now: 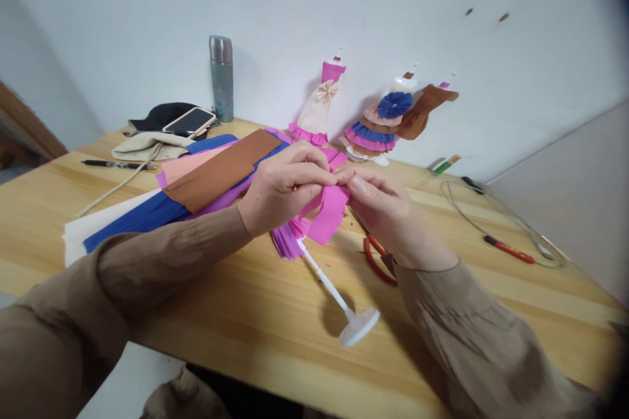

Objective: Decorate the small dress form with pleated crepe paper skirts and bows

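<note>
My left hand (287, 183) and my right hand (388, 213) meet above the table, fingers pinched together on the upper edge of a pink crepe paper strip (328, 215). The strip's loose end hangs below the fingertips. Right behind it lies a small white stand (327, 285), tilted, its round base toward me and its upper part hidden by paper. Purple ruffled paper (285, 241) surrounds the stand's upper end. Beneath my right hand are red-handled scissors (378, 262), partly covered by it.
Layered crepe paper sheets, brown (223, 167) and blue (135, 219), lie at left. A pen (118, 164), phone (190, 121) and flask (222, 82) are behind. Paper-dressed figures (314, 108) lean against the wall. A red-handled tool with cable (508, 249) lies right.
</note>
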{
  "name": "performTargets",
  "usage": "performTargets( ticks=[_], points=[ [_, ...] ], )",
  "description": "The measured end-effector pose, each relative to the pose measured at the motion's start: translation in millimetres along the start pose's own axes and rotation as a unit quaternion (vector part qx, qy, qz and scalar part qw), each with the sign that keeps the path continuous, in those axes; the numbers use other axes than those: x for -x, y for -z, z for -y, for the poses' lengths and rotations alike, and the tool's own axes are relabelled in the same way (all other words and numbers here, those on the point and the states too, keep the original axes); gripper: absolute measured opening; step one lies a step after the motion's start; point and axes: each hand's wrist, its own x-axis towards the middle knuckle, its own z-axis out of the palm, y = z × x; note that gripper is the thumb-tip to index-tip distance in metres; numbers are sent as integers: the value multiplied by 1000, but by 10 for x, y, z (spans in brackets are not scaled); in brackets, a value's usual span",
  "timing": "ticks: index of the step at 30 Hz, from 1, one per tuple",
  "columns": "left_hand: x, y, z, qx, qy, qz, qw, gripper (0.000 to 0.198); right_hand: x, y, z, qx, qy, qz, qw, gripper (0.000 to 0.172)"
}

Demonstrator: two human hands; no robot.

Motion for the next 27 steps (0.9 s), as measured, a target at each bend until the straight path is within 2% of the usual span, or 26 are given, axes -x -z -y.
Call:
performTargets(
  ticks=[5,7,9,12,15,17,18,20,23,25,27],
  points=[
    [12,-24,132,-11,-160,-27,987,16,4,-5,-16,7,0,5,1000,22],
    [13,-27,150,-19,-170,-24,985,17,-6,-3,-31,-1,-4,0,1000,22],
    [12,-28,149,-23,-153,-12,988,16,-16,-4,-43,-8,-4,-7,1000,20],
    [5,-34,129,-2,-80,4,997,18,-26,-4,-42,-11,2,-18,1000,17],
    [-10,-45,96,60,78,13,995,18,-28,-2,-21,17,11,-32,999,16],
    [-25,-48,71,127,224,30,966,12,-29,-4,-1,53,23,-47,997,16],
    [-32,-47,59,166,292,42,941,10,-30,-7,9,72,31,-55,995,15],
    [-44,-45,41,250,391,68,883,19,-31,-14,29,104,47,-70,991,14],
    [-49,-44,22,349,440,107,820,40,-30,-17,54,141,69,-83,984,11],
    [-46,-47,12,378,441,127,804,47,-29,-12,64,153,75,-88,982,10],
    [-42,-50,4,384,432,132,805,48,-30,-3,65,155,74,-95,981,10]
  ],
)
